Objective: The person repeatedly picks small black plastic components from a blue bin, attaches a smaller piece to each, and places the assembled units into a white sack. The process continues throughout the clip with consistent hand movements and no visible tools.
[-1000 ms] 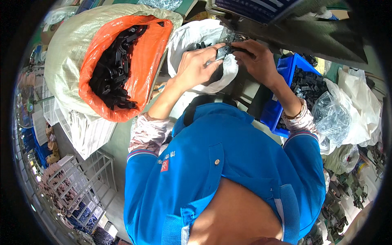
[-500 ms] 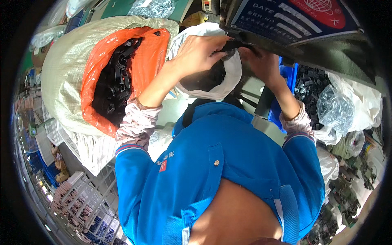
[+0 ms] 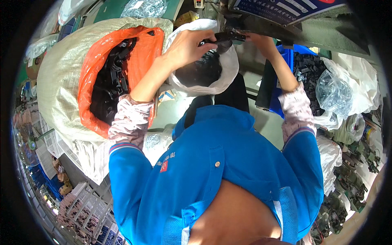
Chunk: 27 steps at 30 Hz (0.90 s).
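My left hand (image 3: 188, 48) is closed, its thumb and fingers pinching a long black plastic part (image 3: 223, 38) at its left end. The part lies across a machine's working spot, under the dark machine body. At the part's right end is my right hand (image 3: 262, 44), its fingertips closed against it and partly hidden. Below the hands stands a white sack (image 3: 231, 72) with its rim rolled open and dark pieces inside. To the left, an orange plastic liner (image 3: 87, 87) inside a large woven sack (image 3: 57, 81) holds many black plastic parts (image 3: 116, 77).
The machine body (image 3: 326, 34) with a blue plate overhangs the upper right. Beside my right forearm stands a blue bin (image 3: 281, 77), with small dark parts (image 3: 308, 67) and clear plastic bags (image 3: 335, 96) beyond it. White metal racks (image 3: 92, 208) stand at the lower left.
My view has shifted slightly, and the machine plate sits higher in the picture. The black part now shows more plainly between my hands, and my right hand has shifted up.
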Motion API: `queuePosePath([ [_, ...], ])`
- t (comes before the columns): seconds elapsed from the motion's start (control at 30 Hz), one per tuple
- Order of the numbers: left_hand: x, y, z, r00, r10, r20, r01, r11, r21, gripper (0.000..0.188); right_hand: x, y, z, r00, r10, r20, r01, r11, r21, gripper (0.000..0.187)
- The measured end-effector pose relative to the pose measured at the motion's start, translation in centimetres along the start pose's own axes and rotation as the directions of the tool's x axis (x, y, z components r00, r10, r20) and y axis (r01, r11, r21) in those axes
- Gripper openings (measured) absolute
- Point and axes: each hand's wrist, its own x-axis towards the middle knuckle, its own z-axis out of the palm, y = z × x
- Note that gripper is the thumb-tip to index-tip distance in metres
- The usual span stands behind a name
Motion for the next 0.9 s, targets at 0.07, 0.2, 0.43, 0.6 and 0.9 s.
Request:
queuePosePath([
  [0.07,0.2,0.3,-0.4,1.0,0.004,0.006,-0.004,1.0,0.013,0.02,3.0,2.7,1.5,0.979,-0.189,0.076,0.145,0.383,-0.912,0.032],
  [0.2,0.3,0.2,-0.5,0.999,0.047,-0.011,-0.046,0.998,0.035,0.02,4.2,3.5,2.0,0.984,0.066,0.164,0.079,0.665,-0.743,0.044],
  [0.43,-0.5,-1.4,0.1,0.994,0.085,-0.062,-0.082,0.995,0.057,0.021,5.0,5.3,4.0,0.948,0.262,0.183,0.004,0.562,-0.827,0.051],
  [0.6,-0.7,-0.3,1.5,0.906,0.342,-0.251,-0.301,0.935,0.186,0.021,5.8,14.8,3.8,0.994,-0.082,-0.065,0.016,0.734,-0.679,0.034],
  [0.9,-13.8,-9.2,-2.9,0.64,-0.431,-0.635,0.607,0.792,0.074,0.029,4.3,8.3,3.7,0.899,0.285,-0.332,-0.222,0.951,0.214,0.026],
])
